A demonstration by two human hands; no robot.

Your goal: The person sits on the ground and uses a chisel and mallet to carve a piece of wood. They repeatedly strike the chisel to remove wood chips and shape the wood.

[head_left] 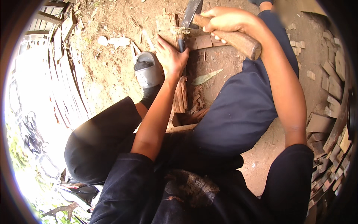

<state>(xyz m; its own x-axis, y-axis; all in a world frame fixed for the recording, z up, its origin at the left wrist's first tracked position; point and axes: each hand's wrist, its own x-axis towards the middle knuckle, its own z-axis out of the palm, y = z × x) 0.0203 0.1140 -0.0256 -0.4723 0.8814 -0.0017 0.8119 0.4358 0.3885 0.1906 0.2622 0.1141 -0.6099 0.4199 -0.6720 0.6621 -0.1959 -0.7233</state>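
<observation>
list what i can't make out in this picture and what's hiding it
Head view, upper edge: cuts off the top of the dark metal head on the wooden-handled tool.
Head view: the lower end of the dark rod is hidden by the left hand.
Head view, upper edge: cuts off most of the right foot.
Head view, far left: glare washes out much of the background.

ground (pixel 112 22): bare brown dirt, scattered wood scraps (pixel 310 75)
right edge: pale wood blocks (pixel 333 168), heaped
left edge: long wood slats (pixel 61 74)
lower left: green foliage (pixel 15 149), washed out
light: daylight, left blown out
</observation>
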